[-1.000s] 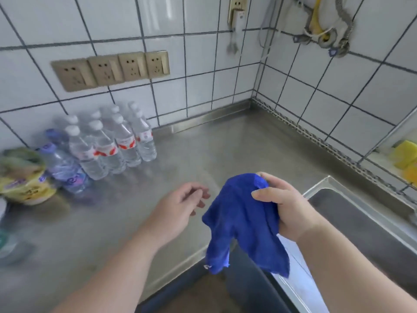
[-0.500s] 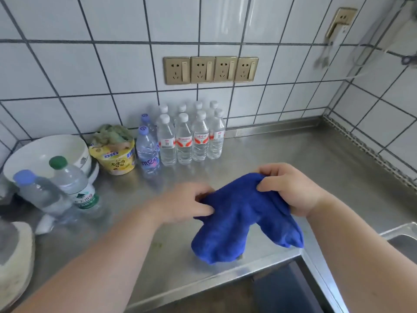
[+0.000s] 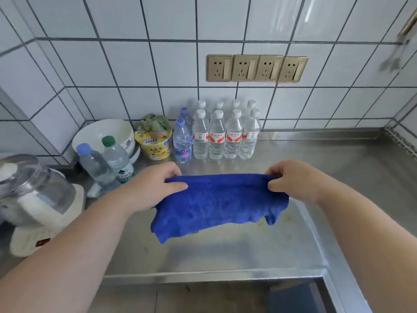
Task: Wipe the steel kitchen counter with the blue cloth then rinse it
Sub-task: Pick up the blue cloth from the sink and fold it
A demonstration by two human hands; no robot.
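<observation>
The blue cloth point(image 3: 216, 204) is stretched wide between both hands, just above the steel counter point(image 3: 225, 251). My left hand point(image 3: 155, 186) pinches its upper left edge, thumb on top. At the upper right edge my right hand point(image 3: 295, 179) pinches the cloth the same way. The cloth's lower part droops toward the counter; I cannot tell whether it touches the steel. A few small yellowish specks mark the counter beside the cloth's right corner.
Several water bottles point(image 3: 225, 136) stand against the tiled wall, with a yellow snack cup point(image 3: 155, 143) and a white bowl point(image 3: 106, 136) to their left. Two more bottles point(image 3: 106, 163) and a blender-like appliance point(image 3: 33, 199) crowd the left. A counter rim point(image 3: 320, 240) runs down the right.
The view swung left from the sink to the counter. My left hand took hold of the cloth, and both hands pulled it from a hanging bunch into a wide spread.
</observation>
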